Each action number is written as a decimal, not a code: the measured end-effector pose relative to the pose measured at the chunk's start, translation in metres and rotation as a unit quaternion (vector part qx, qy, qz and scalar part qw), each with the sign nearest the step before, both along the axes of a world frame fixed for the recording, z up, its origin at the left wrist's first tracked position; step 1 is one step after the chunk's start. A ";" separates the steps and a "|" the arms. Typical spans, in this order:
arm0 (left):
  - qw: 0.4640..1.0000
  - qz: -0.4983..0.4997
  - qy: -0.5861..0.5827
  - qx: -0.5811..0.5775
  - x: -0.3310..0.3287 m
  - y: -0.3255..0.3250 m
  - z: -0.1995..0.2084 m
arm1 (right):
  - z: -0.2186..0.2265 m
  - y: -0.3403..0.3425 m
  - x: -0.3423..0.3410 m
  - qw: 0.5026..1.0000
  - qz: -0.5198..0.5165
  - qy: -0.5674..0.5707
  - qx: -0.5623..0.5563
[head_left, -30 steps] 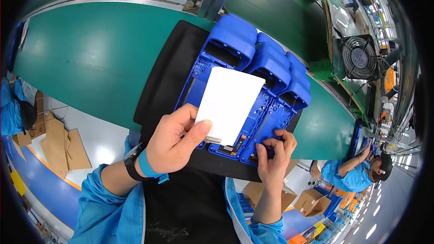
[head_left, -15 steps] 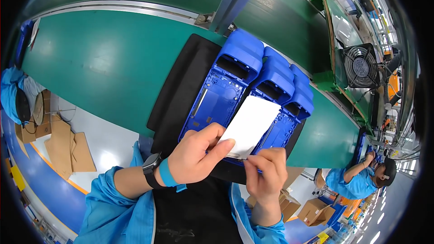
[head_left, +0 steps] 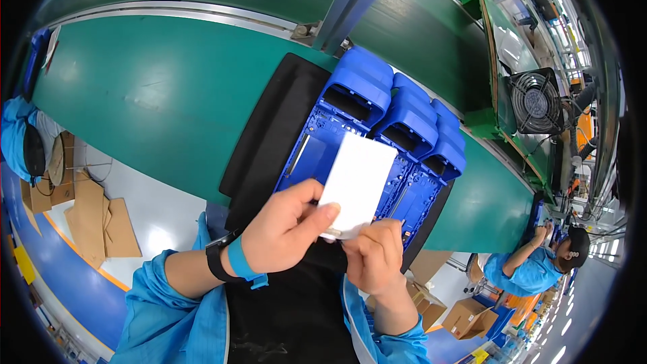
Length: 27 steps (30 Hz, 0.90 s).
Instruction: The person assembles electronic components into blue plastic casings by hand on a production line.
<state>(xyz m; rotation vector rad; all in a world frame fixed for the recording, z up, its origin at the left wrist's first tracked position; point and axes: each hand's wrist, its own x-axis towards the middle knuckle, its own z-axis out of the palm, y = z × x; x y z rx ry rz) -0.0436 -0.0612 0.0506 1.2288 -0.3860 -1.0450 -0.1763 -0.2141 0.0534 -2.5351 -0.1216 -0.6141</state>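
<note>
Over the blue housings, my left hand (head_left: 286, 229) grips a flat white rectangular panel (head_left: 360, 178) by its lower left edge, thumb on top. My right hand (head_left: 377, 256) is closed at the panel's lower right corner, thumb and forefinger pinched there; what lies between the fingertips is partly hidden. Beneath the panel lie three blue plastic housings side by side: a left one (head_left: 358, 84), a middle one (head_left: 409, 118) and a right one (head_left: 445, 141). Each has a raised hooded far end and a shallow tray toward me. The panel covers part of the left and middle trays.
A black mat (head_left: 269, 118) lies under the housings on the green bench (head_left: 155, 87). Beyond the bench runs a green conveyor belt (head_left: 418, 34), with a metal post (head_left: 354, 7) at its edge. A fan (head_left: 537, 100) stands far right. A co-worker (head_left: 529, 269) sits lower right.
Both hands have moved a little to the left with the white panel, uncovering more of the right housing's tray. The panel stands slightly more upright in view.
</note>
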 end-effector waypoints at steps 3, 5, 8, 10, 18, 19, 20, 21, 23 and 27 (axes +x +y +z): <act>0.993 0.114 -0.015 -0.024 0.008 0.002 0.000 | 0.002 -0.003 -0.003 0.992 -0.040 0.000 0.120; 0.982 0.175 -0.041 -0.060 0.014 0.004 -0.002 | 0.008 -0.013 -0.001 0.983 -0.108 0.057 0.134; 0.976 0.193 -0.079 -0.058 0.017 0.008 -0.013 | 0.008 -0.025 0.004 0.979 -0.129 0.110 0.110; 0.979 0.168 -0.114 -0.021 0.016 0.010 -0.022 | 0.005 -0.027 0.007 0.975 -0.122 0.173 0.066; 0.973 0.191 -0.120 -0.045 0.015 0.008 -0.022 | 0.000 -0.010 0.015 0.972 -0.109 0.204 0.027; 0.975 0.177 -0.129 -0.037 0.016 0.010 -0.021 | 0.000 -0.009 0.016 0.971 -0.121 0.206 0.020; 0.975 0.178 -0.126 -0.036 0.016 0.010 -0.022 | 0.000 -0.009 0.016 0.970 -0.120 0.209 0.020; 0.974 0.180 -0.127 -0.043 0.016 0.009 -0.023 | 0.000 -0.009 0.016 0.969 -0.124 0.211 0.021; 0.974 0.183 -0.126 -0.050 0.016 0.010 -0.024 | 0.000 -0.009 0.017 0.968 -0.127 0.217 0.022; 0.976 0.174 -0.118 -0.060 0.015 0.011 -0.023 | 0.003 -0.009 0.019 0.962 -0.132 0.240 0.016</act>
